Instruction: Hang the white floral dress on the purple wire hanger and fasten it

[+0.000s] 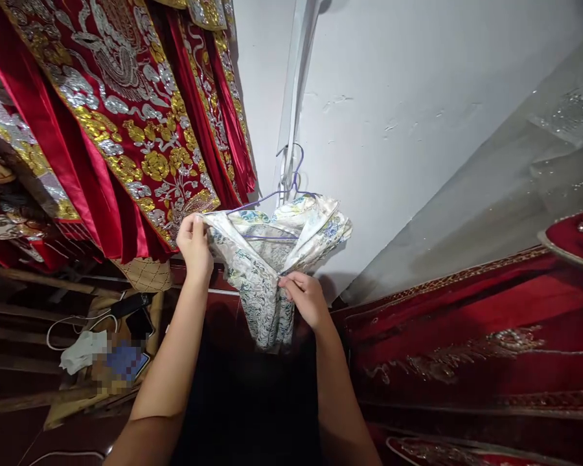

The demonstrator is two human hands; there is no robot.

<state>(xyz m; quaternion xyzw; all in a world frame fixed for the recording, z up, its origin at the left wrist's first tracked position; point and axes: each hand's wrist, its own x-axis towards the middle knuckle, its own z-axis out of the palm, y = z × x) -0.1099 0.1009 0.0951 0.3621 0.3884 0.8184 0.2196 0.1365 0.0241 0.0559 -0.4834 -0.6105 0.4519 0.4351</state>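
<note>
A white dress with a blue-green floral pattern hangs in front of me on a purple hanger. The hanger's hook is at a pale vertical strip on the wall. With my left hand I pinch the garment at its left shoulder, near the hanger's end. My right hand pinches the fabric at the front, where the neckline edges meet. Between the two edges the hanger's lower bar shows. On the right the shoulder fabric is bunched up.
Red embroidered garments with gold and silver sequins hang at the left. A low wooden stand at the lower left bears a phone, a white cable and tissue. Dark red garments fill the right, under clear plastic. Behind is a white wall.
</note>
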